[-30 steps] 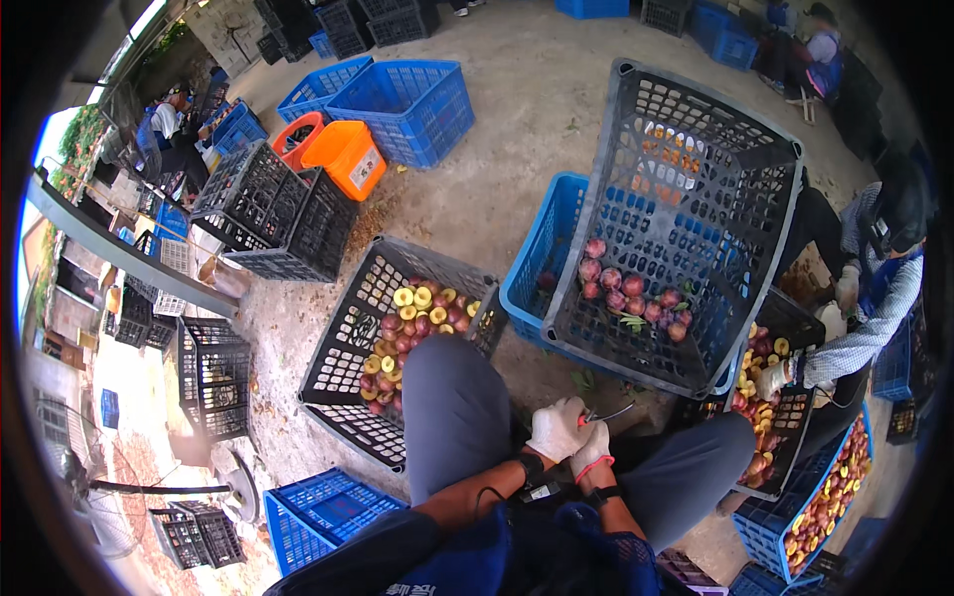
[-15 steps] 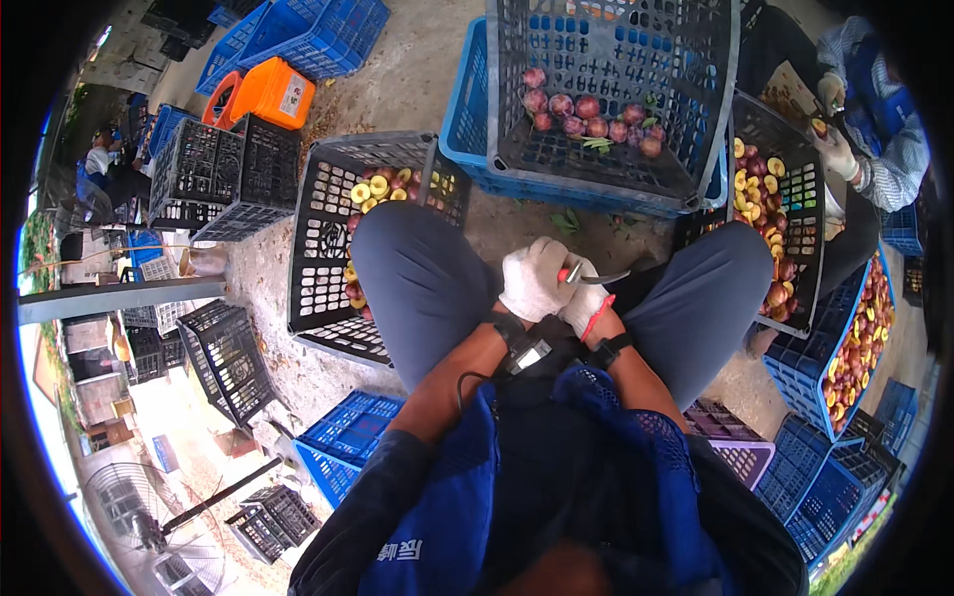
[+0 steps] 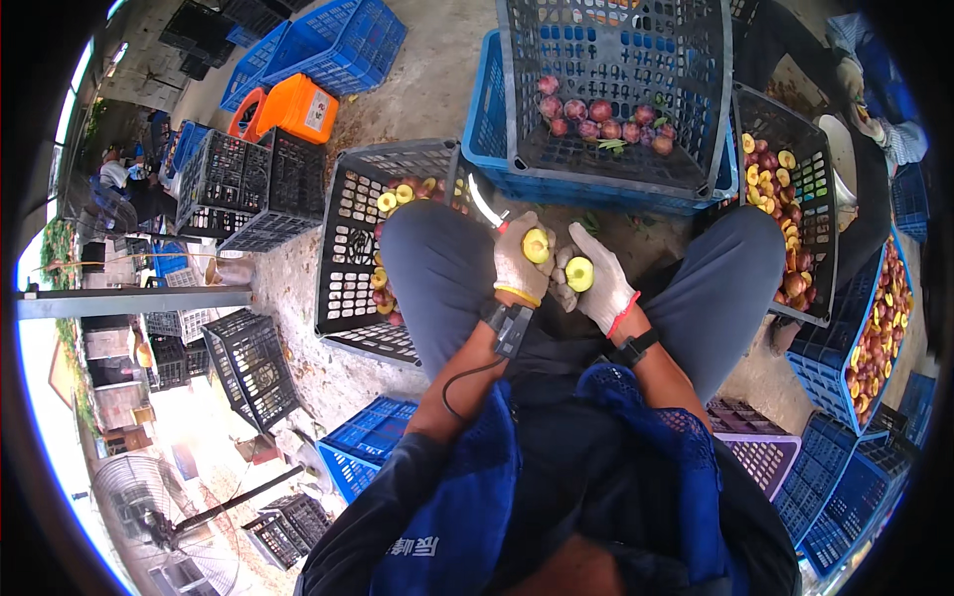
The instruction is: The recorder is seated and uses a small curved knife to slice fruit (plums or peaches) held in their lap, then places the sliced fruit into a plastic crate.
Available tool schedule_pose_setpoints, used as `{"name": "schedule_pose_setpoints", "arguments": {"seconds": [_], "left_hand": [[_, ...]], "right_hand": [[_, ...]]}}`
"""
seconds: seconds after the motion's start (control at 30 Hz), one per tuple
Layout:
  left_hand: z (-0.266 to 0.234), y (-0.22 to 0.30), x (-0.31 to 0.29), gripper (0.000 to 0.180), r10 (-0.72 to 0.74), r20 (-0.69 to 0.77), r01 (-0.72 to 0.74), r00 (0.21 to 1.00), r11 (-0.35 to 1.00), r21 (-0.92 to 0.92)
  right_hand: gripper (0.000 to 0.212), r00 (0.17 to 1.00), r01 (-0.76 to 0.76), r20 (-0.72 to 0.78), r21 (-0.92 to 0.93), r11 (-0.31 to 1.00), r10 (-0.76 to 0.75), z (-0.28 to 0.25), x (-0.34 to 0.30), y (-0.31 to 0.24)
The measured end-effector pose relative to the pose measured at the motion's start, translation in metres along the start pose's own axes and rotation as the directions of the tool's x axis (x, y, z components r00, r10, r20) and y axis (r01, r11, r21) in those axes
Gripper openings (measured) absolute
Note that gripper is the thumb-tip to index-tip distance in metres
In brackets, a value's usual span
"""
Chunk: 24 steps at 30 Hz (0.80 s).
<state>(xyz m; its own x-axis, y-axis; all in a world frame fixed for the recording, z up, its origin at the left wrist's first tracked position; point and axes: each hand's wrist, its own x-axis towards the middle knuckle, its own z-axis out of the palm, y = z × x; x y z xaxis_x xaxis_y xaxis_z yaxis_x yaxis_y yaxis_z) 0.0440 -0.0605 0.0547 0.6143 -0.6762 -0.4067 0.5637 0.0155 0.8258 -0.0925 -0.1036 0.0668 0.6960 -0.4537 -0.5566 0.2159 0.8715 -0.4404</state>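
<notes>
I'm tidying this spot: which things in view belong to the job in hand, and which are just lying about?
In the job: curved knife and plum half in left hand; second half in right hand; likely whole plums.
Apparently lying about: orange bin; fan; purple crate.

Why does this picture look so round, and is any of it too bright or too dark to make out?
Head view: a fisheye lens, hence the round image in black; head view: the ground at lower left glares nearly white; head view: the co-worker at upper right is dim; head view: the fruit half in the right hand looks fairly clear.
</notes>
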Motion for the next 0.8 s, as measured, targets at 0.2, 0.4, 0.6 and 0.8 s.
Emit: {"name": "schedule_pose_setpoints", "arguments": {"seconds": [0.2,0.4,0.6,0.8], "left_hand": [[0.004,0.019,-0.007,0.020,-0.232,-0.032,0.214,0.972,0.936,-0.279],[0.004,0.031,-0.016,0.023,-0.301,0.039,0.297,0.953,0.896,-0.330],[0.010,0.019,-0.014,0.025,-0.265,-0.021,0.253,0.964,0.939,-0.232],[0.070,0.061,-0.019,0.022,0.000,-0.228,-0.040,0.974,0.984,-0.173]], "right_hand": [[0.059,1.000,0.004,-0.029,-0.116,0.993,-0.008,0.016,-0.013,-0.009],[0.052,1.000,0.029,0.004,-0.196,0.980,-0.029,0.026,-0.021,-0.014],[0.050,1.000,-0.004,-0.002,-0.153,0.988,0.004,0.017,-0.020,-0.012],[0.044,0.997,-0.031,-0.078,-0.290,0.957,0.008,0.021,-0.018,-0.008]]}}
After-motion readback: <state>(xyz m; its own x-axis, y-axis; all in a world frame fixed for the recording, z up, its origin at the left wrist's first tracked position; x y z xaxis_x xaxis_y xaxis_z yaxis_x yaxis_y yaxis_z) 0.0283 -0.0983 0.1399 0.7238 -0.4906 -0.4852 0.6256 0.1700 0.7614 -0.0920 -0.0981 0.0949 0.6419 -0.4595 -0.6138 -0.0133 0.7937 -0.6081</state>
